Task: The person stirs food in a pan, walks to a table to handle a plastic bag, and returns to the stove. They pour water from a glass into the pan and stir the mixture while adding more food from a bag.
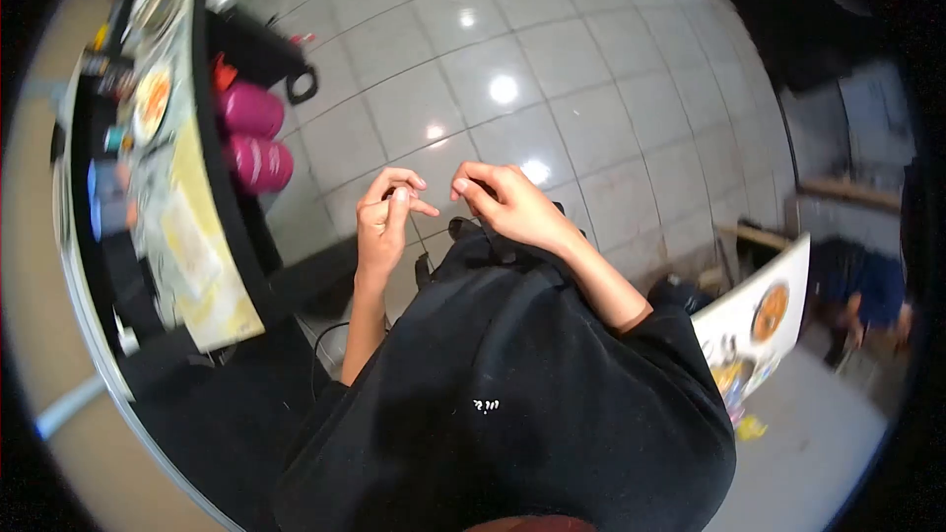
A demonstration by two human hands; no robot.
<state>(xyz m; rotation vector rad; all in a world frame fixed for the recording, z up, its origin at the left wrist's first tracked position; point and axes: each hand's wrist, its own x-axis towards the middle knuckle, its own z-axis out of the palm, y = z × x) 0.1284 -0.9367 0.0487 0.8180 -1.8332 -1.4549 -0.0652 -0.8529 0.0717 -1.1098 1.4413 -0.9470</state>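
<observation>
My left hand is raised in front of my black shirt, over the tiled floor. Its fingers are bent but spread apart, and nothing shows between them. A short gap to the right is my right hand, palm turned inward. Its thumb and forefinger are pressed together, and the other fingers curl out of sight. Whether anything small lies in that pinch is hidden. The two hands do not touch each other.
On the left, a long counter carries a plate of food. Two magenta cylinders stand beneath it. At right, a white table bears a round reddish dish. Beyond it is another person in dark blue.
</observation>
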